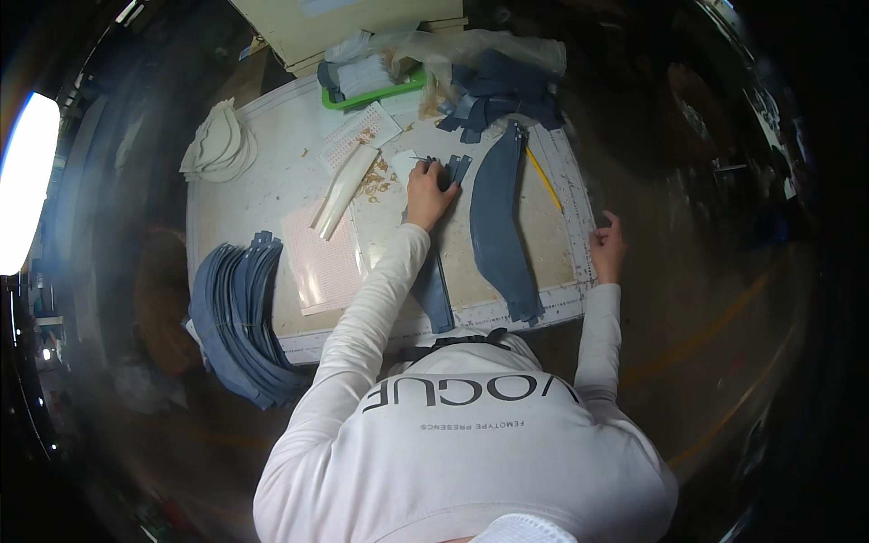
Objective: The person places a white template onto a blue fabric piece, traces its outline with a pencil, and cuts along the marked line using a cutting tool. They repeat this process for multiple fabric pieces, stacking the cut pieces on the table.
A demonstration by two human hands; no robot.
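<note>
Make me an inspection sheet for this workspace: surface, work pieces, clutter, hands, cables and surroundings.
Surface: whitish tabletop, dark specks along its right edge.
Work pieces: narrow blue-grey fabric strips at centre; long curved blue-grey fabric pieces to their right; thick curved blue-grey fabric bundle overhanging the near left corner.
Clutter: slim yellow pencil, cream curved strip, small tan scraps, green plastic tray, white curved pieces.
Left hand: at the narrow strips' far end; exact grip unclear.
Right hand: beyond the right edge, fingers bent, nothing seen in it.
Cables: nothing seen.
Surroundings: bright white lamp at left; dim floor.
</note>
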